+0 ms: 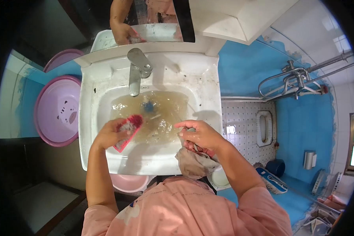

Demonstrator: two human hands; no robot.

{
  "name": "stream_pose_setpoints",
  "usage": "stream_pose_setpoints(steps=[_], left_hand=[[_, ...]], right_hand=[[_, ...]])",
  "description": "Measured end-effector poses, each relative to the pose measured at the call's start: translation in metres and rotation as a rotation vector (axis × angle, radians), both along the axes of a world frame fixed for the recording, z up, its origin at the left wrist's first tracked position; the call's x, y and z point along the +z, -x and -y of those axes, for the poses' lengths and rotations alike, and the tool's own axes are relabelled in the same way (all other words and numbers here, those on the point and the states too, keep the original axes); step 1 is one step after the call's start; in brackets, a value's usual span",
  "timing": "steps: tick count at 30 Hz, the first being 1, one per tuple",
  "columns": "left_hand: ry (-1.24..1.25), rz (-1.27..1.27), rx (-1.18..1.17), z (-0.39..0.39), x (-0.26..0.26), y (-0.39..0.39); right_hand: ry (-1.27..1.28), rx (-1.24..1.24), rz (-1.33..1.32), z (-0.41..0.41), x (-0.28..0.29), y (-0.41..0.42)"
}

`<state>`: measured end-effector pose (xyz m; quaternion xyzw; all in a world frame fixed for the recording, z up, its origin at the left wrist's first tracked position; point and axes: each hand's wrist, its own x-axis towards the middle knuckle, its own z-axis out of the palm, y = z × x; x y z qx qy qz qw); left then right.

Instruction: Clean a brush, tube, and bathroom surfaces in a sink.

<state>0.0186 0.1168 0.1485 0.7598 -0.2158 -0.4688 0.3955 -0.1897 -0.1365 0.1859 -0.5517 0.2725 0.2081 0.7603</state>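
Observation:
My left hand (109,134) holds a red-edged scrubbing brush (131,126) with greyish bristles or lint over the left front of the white washbasin (149,162). Cloudy brown water (156,126) lies in the bowl, and a blurred blue thing (148,106) shows in it below the tap (134,79). At the basin's right front, my right hand (199,135) is closed on a wet, bunched beige cloth (194,165) that hangs over the front rim. Its index finger points out over the water. Part of the cloth is hidden behind that hand.
A mirror stands behind the basin, beside a white cabinet (218,26). At left is a purple plastic basin (57,112); a pink basin (129,182) sits below the front rim. To the right are shower pipes (298,79), a squat toilet (264,128), a blue mop head (271,180) and a dark bucket (275,168).

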Motion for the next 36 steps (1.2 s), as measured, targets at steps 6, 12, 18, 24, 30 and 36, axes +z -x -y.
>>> stream_pose_setpoints(steps=[6, 12, 18, 24, 30, 36], left_hand=[[0.797, -0.704, 0.327, 0.009, -0.018, 0.013], [0.973, -1.027, 0.420, 0.061, -0.030, 0.089], [1.059, -0.942, 0.293, 0.056, -0.019, 0.081], [1.058, -0.823, 0.228, 0.027, 0.013, 0.070], [0.417, -0.594, 0.502, -0.025, -0.038, 0.058], [0.213, -0.468, 0.603, -0.037, -0.035, 0.075]], right_hand=[[0.245, -0.028, 0.262, -0.021, -0.040, 0.010], [-0.198, -0.342, 0.223, -0.063, -0.043, -0.015], [-0.147, -0.218, 0.501, -0.049, -0.025, -0.012], [0.161, 0.093, 0.563, -0.040, 0.032, -0.020], [1.241, 0.490, 0.309, -0.023, -0.020, -0.020], [0.754, 0.437, 0.442, -0.019, 0.033, -0.017]])
